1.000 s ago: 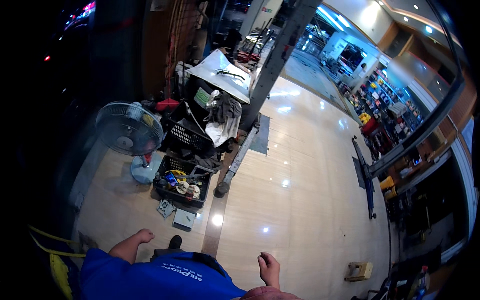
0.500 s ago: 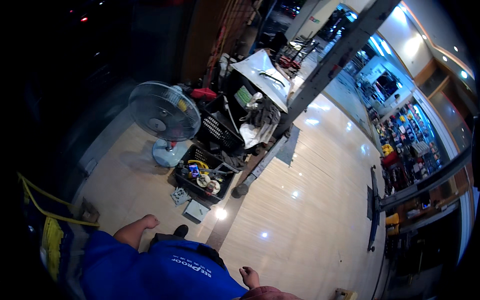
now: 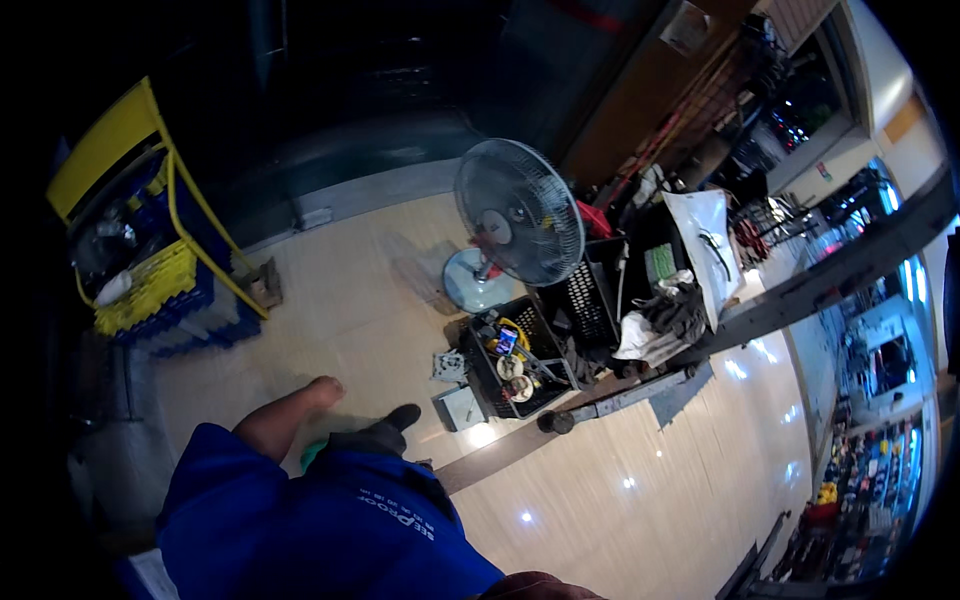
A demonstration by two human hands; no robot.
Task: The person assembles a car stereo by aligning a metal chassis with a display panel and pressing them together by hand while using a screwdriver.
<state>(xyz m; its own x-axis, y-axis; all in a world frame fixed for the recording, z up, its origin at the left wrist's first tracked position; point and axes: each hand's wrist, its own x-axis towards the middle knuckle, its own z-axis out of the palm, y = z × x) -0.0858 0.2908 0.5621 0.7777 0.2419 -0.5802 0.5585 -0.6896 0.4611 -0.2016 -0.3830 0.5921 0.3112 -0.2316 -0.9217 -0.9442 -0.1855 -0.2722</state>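
My left hand (image 3: 324, 391) hangs in front of me over the tiled floor, its fingers curled in and nothing visible in them. It touches nothing. My dark shoe (image 3: 404, 416) shows to the right of it. Farther right on the floor are a pale flat box (image 3: 459, 409) and a small grey part (image 3: 450, 366), beside a black plastic crate (image 3: 545, 396). In that crate lie round pale parts, something yellow and a small lit screen (image 3: 507, 341). My right hand is out of sight.
Beyond the crate stands a caged fan (image 3: 520, 205) on a round base. A yellow-framed cart (image 3: 215, 270) with yellow and blue crates is at left. A long metal arm (image 3: 640, 392) lies low at the crate's right, below a thick slanting beam (image 3: 800, 300). Stocked shelves (image 3: 885, 470) are far right.
My view has turned left, so the fan and crates sit farther right and the cart shows more fully. My right hand has left the view; my left hand stays curled.
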